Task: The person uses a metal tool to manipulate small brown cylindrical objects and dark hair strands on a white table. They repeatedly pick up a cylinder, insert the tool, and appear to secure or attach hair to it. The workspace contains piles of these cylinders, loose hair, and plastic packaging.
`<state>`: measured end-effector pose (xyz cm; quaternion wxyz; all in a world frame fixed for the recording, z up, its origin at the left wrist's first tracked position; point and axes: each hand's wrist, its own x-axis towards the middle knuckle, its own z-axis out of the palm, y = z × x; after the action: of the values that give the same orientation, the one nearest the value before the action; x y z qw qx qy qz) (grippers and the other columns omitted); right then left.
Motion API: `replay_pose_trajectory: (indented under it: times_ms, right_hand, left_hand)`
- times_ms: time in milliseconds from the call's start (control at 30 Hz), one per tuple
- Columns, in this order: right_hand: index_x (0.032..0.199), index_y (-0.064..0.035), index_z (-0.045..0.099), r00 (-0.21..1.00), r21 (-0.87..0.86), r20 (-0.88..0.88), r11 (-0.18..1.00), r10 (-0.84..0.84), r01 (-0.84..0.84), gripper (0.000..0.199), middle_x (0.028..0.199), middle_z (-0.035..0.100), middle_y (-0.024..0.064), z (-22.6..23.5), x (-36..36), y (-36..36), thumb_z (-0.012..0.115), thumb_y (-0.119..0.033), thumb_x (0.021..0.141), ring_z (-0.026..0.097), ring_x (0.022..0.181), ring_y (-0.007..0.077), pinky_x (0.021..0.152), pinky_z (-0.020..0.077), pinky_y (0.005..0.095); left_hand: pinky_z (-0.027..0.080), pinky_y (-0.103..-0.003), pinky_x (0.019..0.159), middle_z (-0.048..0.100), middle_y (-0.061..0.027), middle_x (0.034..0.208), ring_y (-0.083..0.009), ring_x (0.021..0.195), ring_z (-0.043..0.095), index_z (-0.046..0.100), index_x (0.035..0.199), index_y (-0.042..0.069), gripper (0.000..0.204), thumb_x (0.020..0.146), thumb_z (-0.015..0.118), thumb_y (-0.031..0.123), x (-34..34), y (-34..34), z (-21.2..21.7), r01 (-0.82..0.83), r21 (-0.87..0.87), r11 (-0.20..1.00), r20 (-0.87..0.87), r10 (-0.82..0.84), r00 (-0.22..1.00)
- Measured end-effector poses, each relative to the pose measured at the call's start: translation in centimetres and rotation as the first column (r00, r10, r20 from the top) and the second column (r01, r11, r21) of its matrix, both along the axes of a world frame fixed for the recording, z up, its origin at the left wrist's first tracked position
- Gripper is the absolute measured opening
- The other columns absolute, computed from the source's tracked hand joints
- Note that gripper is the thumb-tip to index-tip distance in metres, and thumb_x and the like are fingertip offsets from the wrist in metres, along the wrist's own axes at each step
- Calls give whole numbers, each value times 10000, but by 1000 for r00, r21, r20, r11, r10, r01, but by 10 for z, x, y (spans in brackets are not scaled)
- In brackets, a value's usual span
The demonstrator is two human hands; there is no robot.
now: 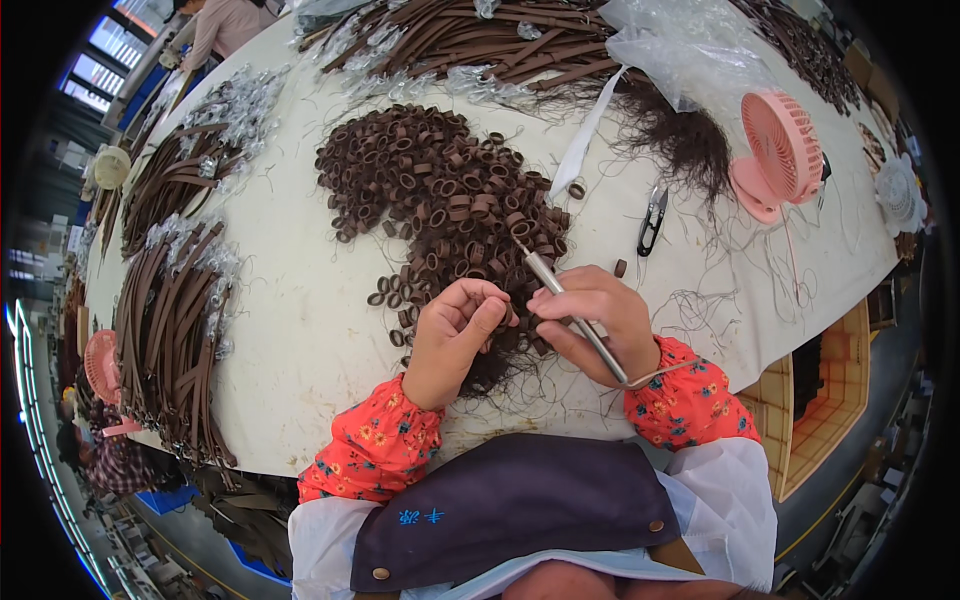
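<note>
My left hand (pixel 455 335) is closed, with thumb and forefinger pinching a small brown loop (pixel 507 314), mostly hidden by the fingers. In my right hand (pixel 605 318) is a slim silver pen-shaped tool (pixel 543 271) with a thin tip, which points away from me toward the pile; a thin cord trails from its near end. Both hands hover close together over the near edge of a large pile of brown strap loops (pixel 430 180). Dark cut threads (pixel 490 372) lie beneath them. Whether the tip touches a loop I cannot tell.
Black thread snips (pixel 653 222) and a pink fan (pixel 780 150) stand right of the pile. Bundles of brown straps (pixel 170 335) lie left, more straps (pixel 480 45) at the back beside clear plastic (pixel 690 45). The white tabletop (pixel 290 390) curves around. Another person (pixel 225 30) is at the far left.
</note>
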<state>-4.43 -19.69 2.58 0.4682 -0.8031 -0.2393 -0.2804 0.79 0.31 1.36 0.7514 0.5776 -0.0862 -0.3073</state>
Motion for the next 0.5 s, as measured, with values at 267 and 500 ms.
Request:
replay_pose_trajectory:
  times_ms: [267,500]
  right_hand:
    - [1094,-131,618,995,-233,64,970,80,-63,335,985,627,44,-14,0,2,678,-57,773,616,928,234,913,473,421]
    - [1033,-117,635,979,-422,180,907,100,-14,253,1009,639,50,-3,-2,2,636,-79,783,623,929,204,926,476,429]
  left_hand:
    - [443,-189,475,660,-46,853,-62,570,562,581,975,23,189,974,567,211,-7,-3,-4,19,-102,995,-147,-33,989]
    - [462,-191,481,651,-55,847,-74,563,579,583,1005,3,217,998,516,209,-11,-5,2,52,1,999,-29,-52,998]
